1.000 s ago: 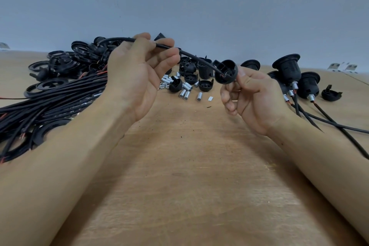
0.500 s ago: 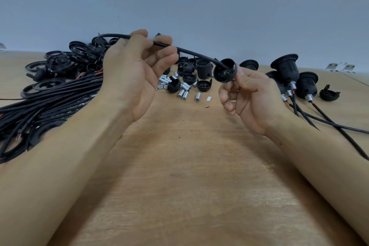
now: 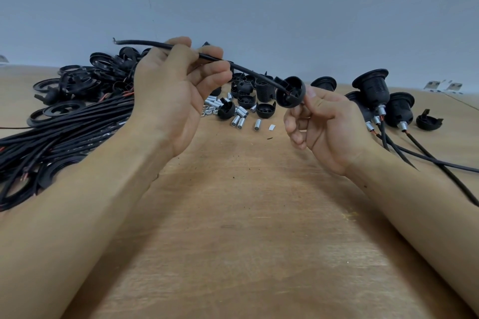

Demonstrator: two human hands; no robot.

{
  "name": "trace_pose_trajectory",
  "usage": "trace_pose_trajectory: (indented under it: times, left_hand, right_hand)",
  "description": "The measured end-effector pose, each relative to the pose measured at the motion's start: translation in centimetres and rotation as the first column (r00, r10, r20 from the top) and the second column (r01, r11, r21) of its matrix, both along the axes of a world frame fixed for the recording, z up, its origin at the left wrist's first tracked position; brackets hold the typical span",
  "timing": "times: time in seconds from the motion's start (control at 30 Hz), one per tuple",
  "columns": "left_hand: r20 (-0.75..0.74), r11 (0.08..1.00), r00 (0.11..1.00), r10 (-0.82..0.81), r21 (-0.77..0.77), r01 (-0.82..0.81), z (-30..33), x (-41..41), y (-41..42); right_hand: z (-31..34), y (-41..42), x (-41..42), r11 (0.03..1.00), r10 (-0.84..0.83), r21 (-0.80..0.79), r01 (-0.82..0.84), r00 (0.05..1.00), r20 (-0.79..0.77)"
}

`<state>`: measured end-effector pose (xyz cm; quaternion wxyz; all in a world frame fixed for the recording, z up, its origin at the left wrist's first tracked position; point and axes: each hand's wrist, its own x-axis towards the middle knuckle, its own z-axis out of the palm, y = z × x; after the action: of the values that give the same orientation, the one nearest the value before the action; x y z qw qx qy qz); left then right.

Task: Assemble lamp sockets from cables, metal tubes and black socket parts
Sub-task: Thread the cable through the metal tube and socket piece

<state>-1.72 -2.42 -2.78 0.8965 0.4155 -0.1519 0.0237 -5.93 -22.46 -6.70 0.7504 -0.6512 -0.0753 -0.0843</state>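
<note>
Cable (image 3: 248, 70) now drawn further through the socket cap (image 3: 290, 92) — both hands gripping.

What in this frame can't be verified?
- Head view: whether the cable passes through the socket cap; cap wall hides it.
- Right hand grip: fingertips behind cap.
- Cable bundle: cut off at left edge.
- Nuts: too small to count.

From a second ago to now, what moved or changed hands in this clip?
The thin black cable has slid leftward through the left hand; its free end is now clear of the parts pile. The right hand still pinches the round black socket cap on the cable. Nothing was let go.
</note>
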Motion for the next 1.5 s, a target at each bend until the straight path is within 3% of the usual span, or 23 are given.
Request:
trace_pose_trajectory:
  times: [0.3,0.6,0.83,1.0,1.2,1.33,1.4,1.5]
  left_hand:
    - [0.024,1.0,1.0,0.001,-0.029,-0.001,0.0,-0.1,-0.1]
    - [0.165,0.976,0.985,0.041,0.203,-0.075,-0.8,-0.4,-0.5]
    - [0.136,0.938,0.989,0.066,0.329,-0.108,-0.6,0.7,0.8]
    - [0.172,0.935,0.982,0.075,0.331,-0.13,-0.7,0.9,1.1]
    - [0.121,0.946,0.992,0.047,0.313,-0.083,-0.9,1.1,1.3]
    - [0.228,0.9,0.973,0.023,0.42,-0.119,-1.4,0.9,0.9]
    - [0.236,0.895,0.972,-0.004,0.435,-0.102,-1.3,0.9,0.9]
    - [0.144,0.908,0.989,-0.047,0.419,-0.018,-0.9,1.2,1.3]
  right_hand:
    - [0.0,0.0,0.1,0.999,-0.034,0.003,0.034,0.999,0.016]
    - [-0.1,-0.2,0.2,0.999,-0.036,0.027,0.035,0.999,0.025]
    - [-0.2,-0.2,-0.3,0.971,0.019,-0.24,-0.006,0.999,0.049]
    - [0.2,0.3,-0.2,0.999,0.022,-0.026,-0.023,1.0,-0.021]
    - [0.1,0.5,-0.6,0.968,0.14,-0.205,-0.141,0.99,-0.02]
    - [0.0,0.9,-1.1,0.905,0.223,-0.352,-0.24,0.971,-0.087]
    - [-0.4,1.2,-1.1,0.912,0.246,-0.312,-0.265,0.964,-0.101]
    - [-0.1,1.2,-1.1,0.938,0.313,-0.127,-0.323,0.945,-0.089]
